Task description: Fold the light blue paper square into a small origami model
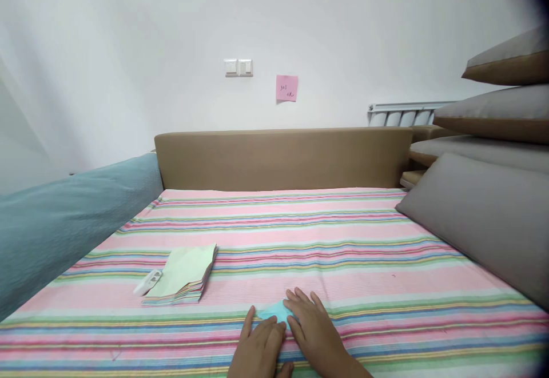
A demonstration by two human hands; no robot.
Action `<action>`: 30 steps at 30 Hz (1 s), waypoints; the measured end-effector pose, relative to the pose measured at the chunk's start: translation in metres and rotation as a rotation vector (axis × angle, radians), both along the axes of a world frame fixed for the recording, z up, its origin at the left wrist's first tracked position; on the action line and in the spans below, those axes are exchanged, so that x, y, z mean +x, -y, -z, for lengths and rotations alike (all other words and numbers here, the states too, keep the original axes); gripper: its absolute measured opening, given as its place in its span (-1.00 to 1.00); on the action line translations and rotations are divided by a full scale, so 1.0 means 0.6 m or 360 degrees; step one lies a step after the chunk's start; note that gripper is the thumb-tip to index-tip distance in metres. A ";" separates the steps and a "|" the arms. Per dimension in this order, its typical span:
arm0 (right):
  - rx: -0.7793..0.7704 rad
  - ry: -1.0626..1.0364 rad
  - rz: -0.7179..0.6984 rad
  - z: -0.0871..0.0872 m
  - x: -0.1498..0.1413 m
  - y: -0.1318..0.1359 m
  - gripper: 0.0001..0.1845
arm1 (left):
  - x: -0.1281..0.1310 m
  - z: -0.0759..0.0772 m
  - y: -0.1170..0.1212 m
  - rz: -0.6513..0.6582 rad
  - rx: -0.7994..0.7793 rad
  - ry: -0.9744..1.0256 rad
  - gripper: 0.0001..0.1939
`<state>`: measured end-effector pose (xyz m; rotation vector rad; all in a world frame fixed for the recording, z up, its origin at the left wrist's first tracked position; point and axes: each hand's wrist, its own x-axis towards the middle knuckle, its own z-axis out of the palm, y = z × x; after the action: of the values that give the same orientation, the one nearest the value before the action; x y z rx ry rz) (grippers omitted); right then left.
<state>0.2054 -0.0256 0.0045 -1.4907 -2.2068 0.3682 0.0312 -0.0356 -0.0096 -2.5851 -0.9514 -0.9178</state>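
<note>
A small piece of light blue paper lies on the striped bedspread at the near centre, partly covered by both hands. My left hand rests at its near left side. One finger stretches out past the paper's left corner, while the others bend down onto its near edge; the thumb sits apart below. Over the right part of the paper lies my right hand, palm down, its fingers stretched and spread and its thumb close to the left fingertips. How the paper is folded beneath the hands is hidden.
Left of the hands, a stack of coloured paper sheets lies beside a white object with dark openings. A blue-covered bolster borders the left, a brown backrest the back, and grey cushions the right.
</note>
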 end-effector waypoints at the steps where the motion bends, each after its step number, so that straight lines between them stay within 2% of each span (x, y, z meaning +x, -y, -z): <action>1: -0.0002 0.0005 0.0000 0.000 0.000 0.000 -0.61 | 0.000 -0.002 0.001 0.0004 -0.0018 0.0008 -0.65; 4: 0.0010 0.0015 0.0009 0.000 0.000 0.000 -0.62 | 0.003 -0.012 0.001 0.0010 -0.0059 0.0046 -0.65; 9: 0.0061 0.0002 0.0041 0.009 -0.003 -0.001 -0.60 | 0.018 -0.022 -0.006 -0.0095 -0.0133 0.0007 -0.48; 15: 0.0108 0.0051 0.0099 0.019 -0.003 -0.005 -0.58 | 0.035 -0.014 -0.005 -0.0360 -0.0345 -0.0131 -0.47; 20: -0.0001 0.0138 0.0098 0.011 -0.004 -0.004 -0.55 | 0.035 -0.010 0.002 -0.0528 -0.0474 -0.0158 -0.51; 26: -0.0086 0.0172 0.0097 0.002 -0.005 -0.002 -0.54 | 0.020 0.018 -0.001 -0.0563 -0.0411 -0.0065 -0.50; 30: -0.0122 0.0189 0.0097 -0.003 -0.006 -0.001 -0.52 | 0.007 0.013 0.003 -0.0578 -0.0434 -0.0065 -0.50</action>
<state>0.2021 -0.0252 0.0060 -1.6556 -2.2551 0.3570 0.0355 -0.0373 -0.0172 -2.4985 -1.5630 -0.6741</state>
